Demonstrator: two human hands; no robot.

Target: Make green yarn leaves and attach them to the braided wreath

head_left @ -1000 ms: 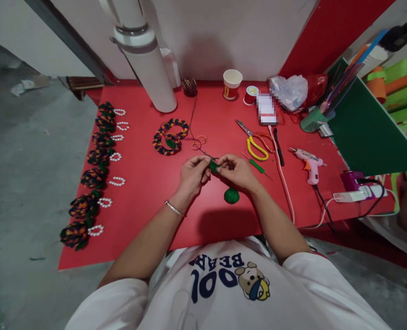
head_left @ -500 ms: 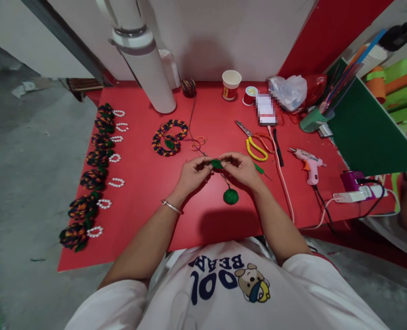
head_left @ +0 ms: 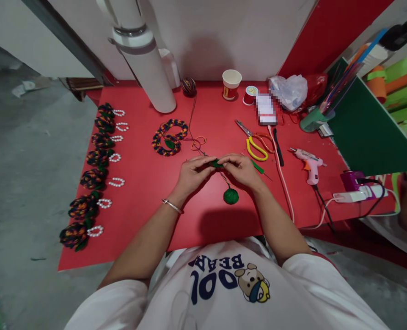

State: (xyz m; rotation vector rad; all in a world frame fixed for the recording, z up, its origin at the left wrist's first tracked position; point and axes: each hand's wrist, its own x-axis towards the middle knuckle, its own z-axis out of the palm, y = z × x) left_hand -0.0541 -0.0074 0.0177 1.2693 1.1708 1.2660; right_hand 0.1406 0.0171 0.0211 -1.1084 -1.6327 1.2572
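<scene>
Between my two hands is a small green crocheted leaf [head_left: 216,163], mostly covered by fingers. My left hand [head_left: 194,175] pinches its left end, and my right hand [head_left: 239,168] grips the right end. A strand runs down from it to a green yarn ball [head_left: 231,196] lying on the table just below. Up and to the left lies a dark multicoloured crocheted strip [head_left: 165,145], coiled, with a green leaf inside its curve. Thin yarn leads from near my fingers towards a multicoloured yarn ball [head_left: 189,86] at the back. A green-handled crochet hook [head_left: 257,167] rests right of my right hand.
Crocheted flowers [head_left: 92,179] and pearl loops [head_left: 116,182] line the left of the red table [head_left: 138,229]. A tall white flask [head_left: 148,68], paper cup [head_left: 231,85] and thread spool [head_left: 250,95] stand behind. Scissors [head_left: 256,147], a phone [head_left: 266,109] and a glue gun [head_left: 310,164] lie right.
My fingers have closed further over the green leaf, so less of it shows. My right hand has shifted slightly left. The things on the table have stayed in place.
</scene>
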